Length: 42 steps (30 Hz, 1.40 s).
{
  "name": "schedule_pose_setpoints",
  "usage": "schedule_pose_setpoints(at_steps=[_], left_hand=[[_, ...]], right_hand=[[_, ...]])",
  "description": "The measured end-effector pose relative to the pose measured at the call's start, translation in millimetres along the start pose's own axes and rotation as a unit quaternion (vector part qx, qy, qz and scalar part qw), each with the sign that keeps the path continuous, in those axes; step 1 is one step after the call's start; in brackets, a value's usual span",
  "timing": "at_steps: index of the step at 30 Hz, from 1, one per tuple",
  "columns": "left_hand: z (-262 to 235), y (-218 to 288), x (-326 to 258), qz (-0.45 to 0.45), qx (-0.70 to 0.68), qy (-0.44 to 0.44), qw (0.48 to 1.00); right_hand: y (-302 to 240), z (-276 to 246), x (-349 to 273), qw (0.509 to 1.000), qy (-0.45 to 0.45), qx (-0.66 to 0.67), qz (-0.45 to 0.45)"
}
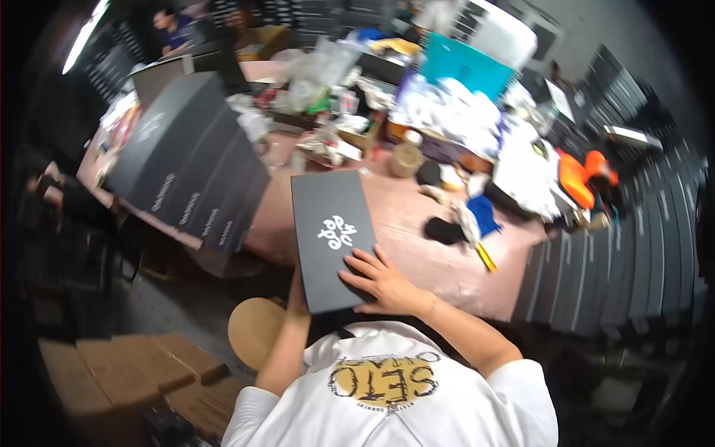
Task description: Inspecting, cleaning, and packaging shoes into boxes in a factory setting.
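Note:
A closed dark grey cardboard box [328, 208], shaped like a shoebox with white lettering on top, lies in front of me at the near edge of the pink-covered table [417, 276]. My right hand [387, 287] rests on the box's near right part, fingers spread flat over the lid and holding nothing. At the near left side is my left hand [298, 293], against or beneath the box; its fingers are hidden behind it.
Similar dark boxes stand stacked at the left [201, 156] and right [611, 261]. Rightward on the table lie a tape roll [406, 159], a yellow-handled tool [486, 258], a blue cloth [485, 216] and a black item [444, 231]. White paper [454, 112] heaps behind. Brown cartons [126, 372] and a round stool [255, 331] stand lower left.

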<state>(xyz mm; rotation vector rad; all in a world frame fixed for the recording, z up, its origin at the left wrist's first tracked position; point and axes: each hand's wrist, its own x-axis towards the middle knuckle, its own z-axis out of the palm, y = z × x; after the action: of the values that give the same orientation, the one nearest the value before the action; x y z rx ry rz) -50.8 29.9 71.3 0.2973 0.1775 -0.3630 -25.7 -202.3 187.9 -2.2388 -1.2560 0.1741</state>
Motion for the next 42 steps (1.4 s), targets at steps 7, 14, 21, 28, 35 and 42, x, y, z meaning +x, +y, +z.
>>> schedule_pose_setpoints(at_steps=[7, 14, 21, 28, 35, 42], left_hand=[[-43.5, 2.5, 64.4, -0.03, 0.45, 0.221, 0.865], [-81.6, -13.0, 39.6, -0.033, 0.479, 0.248, 0.842], [-40.2, -17.8, 61.9, -0.004, 0.61, 0.213, 0.764], [-35.6, -41.2, 78.7, 0.071, 0.711, 0.244, 0.655], [-37.1, -48.8, 76.7, 0.078, 0.708, 0.264, 0.651], [-30.1, -35.3, 75.0, 0.048, 0.716, 0.231, 0.657]], right_hand=[[70.5, 102.4, -44.3, 0.98, 0.096, 0.09, 0.148], [206.0, 57.1, -144.4, 0.734, 0.478, 0.064, 0.478], [347.5, 23.0, -262.3, 0.603, 0.531, 0.138, 0.579], [398.9, -3.0, -224.8, 0.679, 0.353, -0.092, 0.637], [389.1, -9.8, -237.2, 0.715, 0.504, -0.207, 0.439], [205.2, -137.9, -140.4, 0.768, 0.548, 0.101, 0.315]])
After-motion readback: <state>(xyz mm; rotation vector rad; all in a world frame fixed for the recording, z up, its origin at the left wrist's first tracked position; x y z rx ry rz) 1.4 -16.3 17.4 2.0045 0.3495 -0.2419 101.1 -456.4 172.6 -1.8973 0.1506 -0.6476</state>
